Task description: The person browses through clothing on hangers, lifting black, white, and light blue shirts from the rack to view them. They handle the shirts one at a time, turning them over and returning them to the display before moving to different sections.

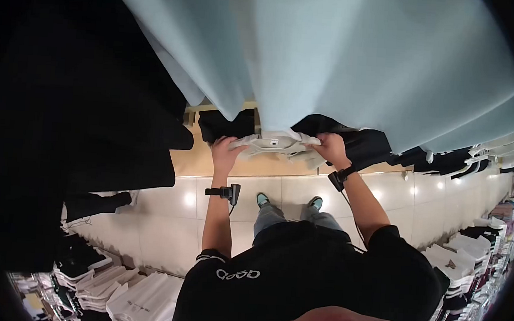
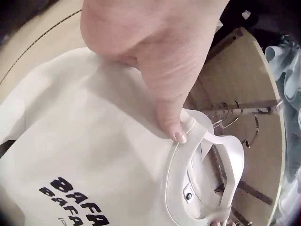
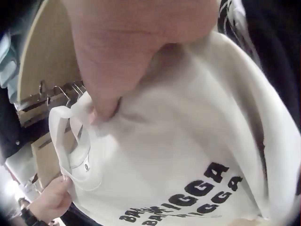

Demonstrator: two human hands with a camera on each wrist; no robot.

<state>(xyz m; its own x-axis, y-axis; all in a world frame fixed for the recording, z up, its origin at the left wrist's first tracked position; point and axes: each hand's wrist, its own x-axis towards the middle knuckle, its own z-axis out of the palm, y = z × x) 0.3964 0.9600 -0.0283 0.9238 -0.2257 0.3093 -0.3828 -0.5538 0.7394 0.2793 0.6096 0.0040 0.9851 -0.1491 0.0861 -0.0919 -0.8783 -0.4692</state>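
Shirt (image 2: 108,127) at 12 o'clock, hanger (image 2: 233,157) at collar (image 2: 174,183). Left hand (image 1: 227,153) pinches its 9 o'clock side, right hand (image 1: 333,148) its 3. Likely squaring it up; next move needs even tension.

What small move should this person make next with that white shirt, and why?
Perhaps draw the white shirt gently taut: the left hand and right hand grip it on either side of the collar, and folds break up its black lettering.

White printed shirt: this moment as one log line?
left hand: pinches near collar | right hand: grips near collar | shirt: between hands | print: visible
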